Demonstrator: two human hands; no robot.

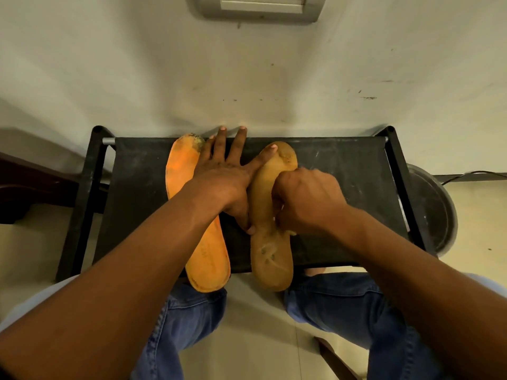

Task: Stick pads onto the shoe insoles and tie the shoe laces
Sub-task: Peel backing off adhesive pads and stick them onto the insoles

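Observation:
Two insoles lie lengthwise on a small black table. The bright orange insole is on the left, partly under my left forearm. The tan, worn insole is on the right, its heel hanging over the front edge. My left hand is spread flat between them, its forefinger lying on the tan insole's toe and its thumb against that insole's left edge. My right hand is curled over the middle of the tan insole, fingers tucked down on it; what they pinch is hidden.
The black table stands against a pale wall. A round grey bin sits to the right of it, dark furniture to the left. My knees in blue jeans are below the front edge.

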